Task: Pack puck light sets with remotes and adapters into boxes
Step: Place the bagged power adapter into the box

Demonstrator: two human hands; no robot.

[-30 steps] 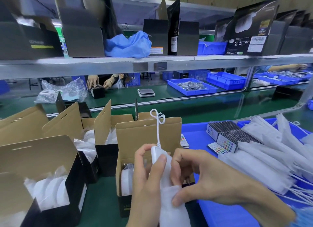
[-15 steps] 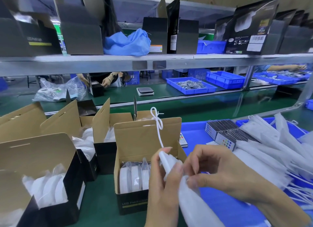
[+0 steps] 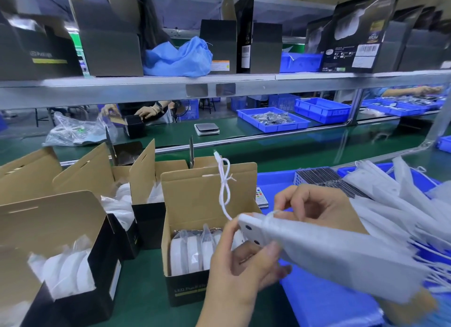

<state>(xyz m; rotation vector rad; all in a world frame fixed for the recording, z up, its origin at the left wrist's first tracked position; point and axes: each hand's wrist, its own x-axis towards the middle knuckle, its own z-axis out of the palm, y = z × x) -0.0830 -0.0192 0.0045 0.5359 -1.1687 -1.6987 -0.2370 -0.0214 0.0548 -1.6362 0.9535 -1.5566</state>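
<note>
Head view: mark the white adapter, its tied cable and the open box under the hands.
White adapter [image 3: 251, 231], head view, bare end with dark holes.
Tied cable [image 3: 225, 180], head view, at the knot.
Open box [image 3: 207, 194], head view, raised brown lid flap.

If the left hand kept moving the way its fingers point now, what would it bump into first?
Its fingers point up and right, and the left hand already grips the white adapter there. Past that lies the right hand. Depth is hard to judge from one view.
</note>
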